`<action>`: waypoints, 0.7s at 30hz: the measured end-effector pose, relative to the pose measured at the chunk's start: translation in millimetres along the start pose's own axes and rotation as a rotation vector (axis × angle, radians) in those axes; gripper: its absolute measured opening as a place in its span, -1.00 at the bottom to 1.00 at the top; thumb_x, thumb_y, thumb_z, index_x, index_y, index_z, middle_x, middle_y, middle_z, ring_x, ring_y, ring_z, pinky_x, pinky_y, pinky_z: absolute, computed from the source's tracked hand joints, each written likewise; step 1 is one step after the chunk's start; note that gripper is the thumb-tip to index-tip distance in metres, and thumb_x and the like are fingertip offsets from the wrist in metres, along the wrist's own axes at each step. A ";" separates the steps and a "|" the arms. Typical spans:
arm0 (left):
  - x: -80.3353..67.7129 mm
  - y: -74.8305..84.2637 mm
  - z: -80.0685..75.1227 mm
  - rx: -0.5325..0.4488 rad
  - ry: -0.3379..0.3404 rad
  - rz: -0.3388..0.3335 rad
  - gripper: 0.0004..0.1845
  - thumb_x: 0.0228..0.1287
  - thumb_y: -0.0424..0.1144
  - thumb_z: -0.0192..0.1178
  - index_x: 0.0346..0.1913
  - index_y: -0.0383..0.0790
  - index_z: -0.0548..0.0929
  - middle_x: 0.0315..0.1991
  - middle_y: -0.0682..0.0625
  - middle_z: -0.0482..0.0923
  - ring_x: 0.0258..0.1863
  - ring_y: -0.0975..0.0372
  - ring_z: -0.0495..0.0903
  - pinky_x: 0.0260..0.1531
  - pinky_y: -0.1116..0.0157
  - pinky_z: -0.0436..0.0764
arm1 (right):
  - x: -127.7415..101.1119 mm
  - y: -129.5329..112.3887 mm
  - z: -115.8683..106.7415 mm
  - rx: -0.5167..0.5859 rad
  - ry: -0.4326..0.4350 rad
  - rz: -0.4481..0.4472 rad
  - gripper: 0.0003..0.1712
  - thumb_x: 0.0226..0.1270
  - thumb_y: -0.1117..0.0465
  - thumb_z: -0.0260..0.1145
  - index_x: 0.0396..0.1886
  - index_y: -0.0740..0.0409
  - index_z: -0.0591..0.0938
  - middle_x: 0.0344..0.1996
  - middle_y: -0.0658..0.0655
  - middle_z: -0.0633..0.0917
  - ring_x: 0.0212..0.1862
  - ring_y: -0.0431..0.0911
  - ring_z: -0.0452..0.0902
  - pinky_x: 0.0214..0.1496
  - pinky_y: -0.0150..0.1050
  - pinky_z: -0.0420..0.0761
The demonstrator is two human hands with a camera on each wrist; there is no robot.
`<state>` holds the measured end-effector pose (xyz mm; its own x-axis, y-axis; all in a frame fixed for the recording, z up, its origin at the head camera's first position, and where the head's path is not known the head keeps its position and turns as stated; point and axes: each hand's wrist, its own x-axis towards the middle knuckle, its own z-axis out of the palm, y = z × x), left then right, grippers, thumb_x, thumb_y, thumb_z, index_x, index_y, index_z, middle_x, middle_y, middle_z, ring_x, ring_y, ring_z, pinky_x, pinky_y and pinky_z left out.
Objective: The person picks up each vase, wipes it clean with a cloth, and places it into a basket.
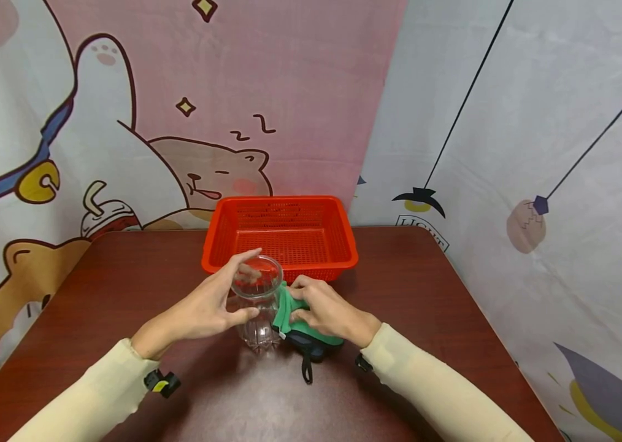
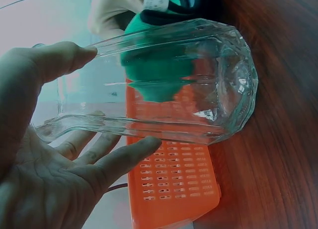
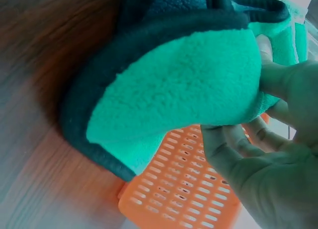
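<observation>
A clear ribbed glass vase [image 1: 260, 325] with a flared rim is near the middle of the table. My left hand [image 1: 205, 305] holds it at the upper part, thumb on the near side and fingers round the far side. In the left wrist view the thumb and fingers lie along the vase [image 2: 198, 90]. Against the vase's right side, my right hand [image 1: 329, 312] pinches a green cloth [image 3: 184, 85] with a dark edge, bunched up. A dark loop [image 1: 307, 368] hangs from the cloth. Whether the vase's base touches the table cannot be told.
An orange-red perforated plastic basket [image 1: 280, 267] stands behind both hands at the table's back edge. The dark brown wooden table [image 1: 432, 344] extends to both sides. A printed cartoon curtain [image 1: 311, 92] hangs behind and at the right.
</observation>
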<state>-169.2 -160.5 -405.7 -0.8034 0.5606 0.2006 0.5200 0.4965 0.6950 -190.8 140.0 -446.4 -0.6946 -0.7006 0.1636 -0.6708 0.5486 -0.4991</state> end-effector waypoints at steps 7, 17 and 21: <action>-0.2 0.9 -0.7 0.010 0.002 0.001 0.25 0.38 -0.31 0.69 0.89 0.15 0.05 0.48 -0.13 0.67 0.47 -0.01 0.71 0.35 -0.10 0.84 | 0.8 5.8 6.9 -0.066 -0.071 0.019 -0.73 0.53 0.17 0.65 0.15 0.05 0.88 0.15 0.15 0.79 0.17 0.01 0.82 0.18 -0.21 0.87; -1.1 -0.1 0.7 0.018 0.001 -0.006 0.25 0.39 -0.28 0.69 0.90 0.15 0.04 0.47 -0.11 0.67 0.47 0.03 0.71 0.37 -0.08 0.83 | 2.7 10.1 17.6 -0.171 -0.081 -0.001 -0.72 0.44 0.15 0.74 0.07 0.05 0.91 -0.01 0.11 0.84 0.03 -0.06 0.83 -0.04 -0.34 0.77; -0.7 0.2 0.8 0.018 0.004 -0.004 0.25 0.38 -0.29 0.69 0.89 0.15 0.05 0.47 -0.11 0.67 0.46 0.02 0.72 0.36 -0.09 0.83 | 4.6 11.0 17.2 -0.146 -0.075 0.002 -0.77 0.42 0.17 0.76 -0.04 0.06 0.90 -0.19 0.06 0.84 -0.19 -0.19 0.69 -0.20 -0.41 0.60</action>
<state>-168.3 -160.3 -406.3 -0.8065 0.5562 0.2005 0.5220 0.5108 0.6831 -196.9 134.9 -465.8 -0.6780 -0.7288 0.0963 -0.7043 0.6064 -0.3691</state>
